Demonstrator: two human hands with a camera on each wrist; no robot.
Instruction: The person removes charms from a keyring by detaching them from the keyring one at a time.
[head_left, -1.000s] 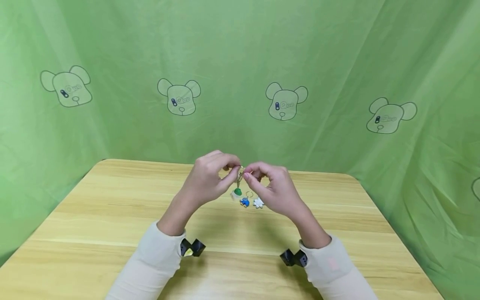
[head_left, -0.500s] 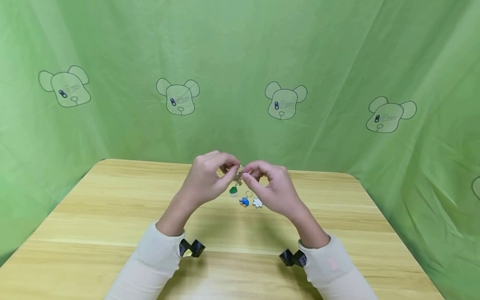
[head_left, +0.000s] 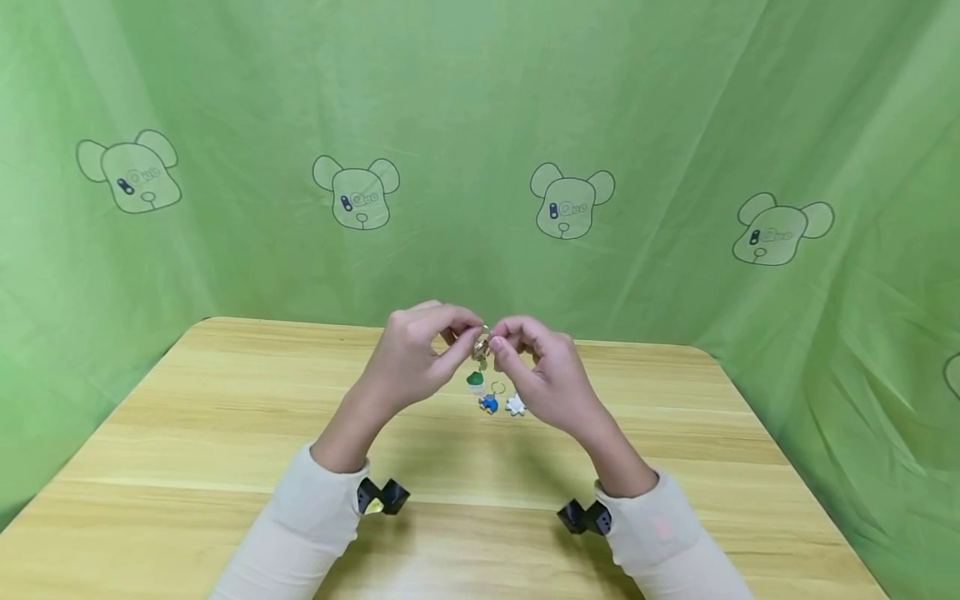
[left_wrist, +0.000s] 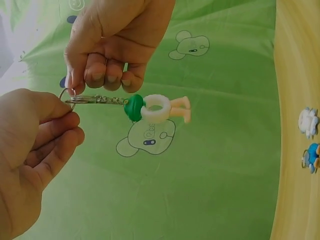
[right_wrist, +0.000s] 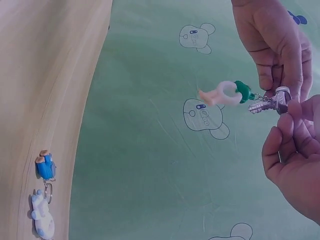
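Hands meet in the air above the far middle of the table (head_left: 225,433), both working on one small keychain. The left hand (head_left: 416,358) has its grip closed on the key ring (left_wrist: 69,96), thumb and curled forefinger pinching the ring; the right hand (head_left: 543,375) has its grip closed on the same ring from the other side, fingertips (left_wrist: 107,75) bunched right at the ring, where a small metal key (right_wrist: 265,105) also sits. From the ring a short chain (left_wrist: 102,99) runs to a little figure charm (left_wrist: 155,108) with a green cap, a white ring-shaped body and pale legs, hanging free between the two hands and clear of the table. Below the hands, on the table toward its far edge, lie two more charms just beside each other: a blue charm (head_left: 489,405) and a white charm (head_left: 515,406), with a thin loose ring (head_left: 498,387) lying close to them. Both forearms wear cream sleeves (head_left: 315,525), each with a black wrist camera (head_left: 384,496) strapped near the cuff. Green cloth (head_left: 480,125) printed with bear heads hangs behind and around the table.
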